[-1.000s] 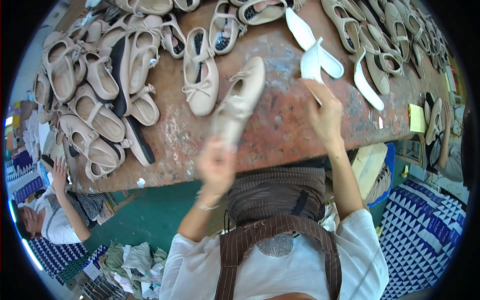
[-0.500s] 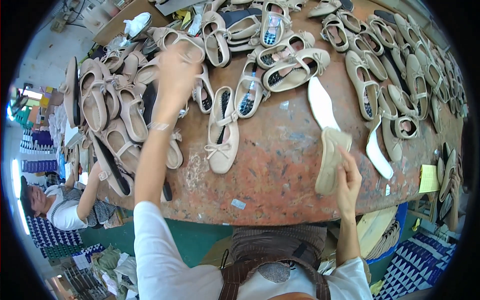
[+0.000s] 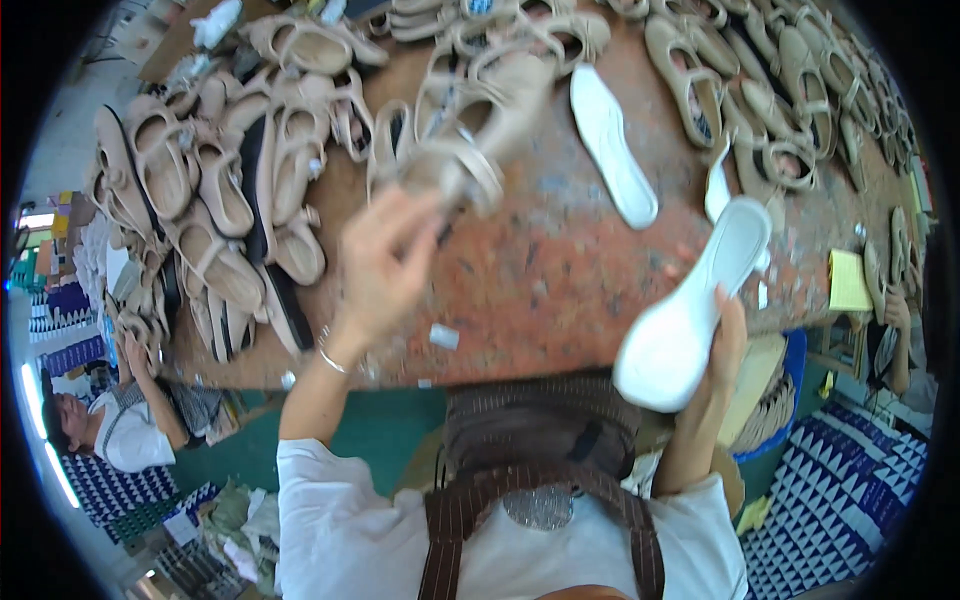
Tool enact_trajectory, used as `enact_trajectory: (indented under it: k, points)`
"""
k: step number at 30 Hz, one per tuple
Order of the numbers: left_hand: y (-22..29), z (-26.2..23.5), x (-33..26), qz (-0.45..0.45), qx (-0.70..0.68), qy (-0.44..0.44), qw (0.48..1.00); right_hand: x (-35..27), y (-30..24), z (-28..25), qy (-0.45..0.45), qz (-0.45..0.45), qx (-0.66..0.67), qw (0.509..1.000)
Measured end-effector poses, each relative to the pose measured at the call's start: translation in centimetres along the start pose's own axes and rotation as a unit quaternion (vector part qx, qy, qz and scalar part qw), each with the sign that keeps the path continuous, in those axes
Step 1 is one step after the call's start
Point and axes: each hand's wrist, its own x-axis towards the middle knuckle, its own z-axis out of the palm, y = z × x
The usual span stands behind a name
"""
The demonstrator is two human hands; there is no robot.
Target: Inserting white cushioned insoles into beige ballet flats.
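Head view: left hand (image 3: 385,265) fingers pinch beige shoe (image 3: 478,140) above desk (image 3: 560,290) middle, long axis toward far edge — right hand (image 3: 722,345) grips white sole (image 3: 690,310) over near edge.

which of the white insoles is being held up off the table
The big white insole gripped in the right hand at the table's near edge; the other white insole lies flat on the table, untouched.
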Motion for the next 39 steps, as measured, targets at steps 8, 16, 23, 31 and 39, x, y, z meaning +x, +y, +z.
enact_trajectory:
  k: [8,16,23,31,39]
  points:
    - [0.9,1.5,-16.7,-0.056,0.131,-0.104,0.984,-2.1,0.2,1.1,-0.143,-0.254,-0.578,0.762]
    - [2.0,4.1,-18.0,-0.407,0.041,0.132,0.903,-2.4,6.8,5.8,-0.278,-0.359,-0.574,0.681]
    - [-0.5,3.5,-18.6,-0.407,-0.156,0.086,0.896,-1.9,11.9,9.6,-0.338,-0.292,-0.469,0.762]
    - [-1.4,3.2,-18.4,-0.413,-0.175,0.075,0.890,-2.1,13.9,12.9,-0.330,-0.208,-0.419,0.820]
    - [-3.1,4.2,-18.1,-0.462,-0.214,0.149,0.848,-1.9,15.5,13.9,-0.354,-0.228,-0.435,0.796]
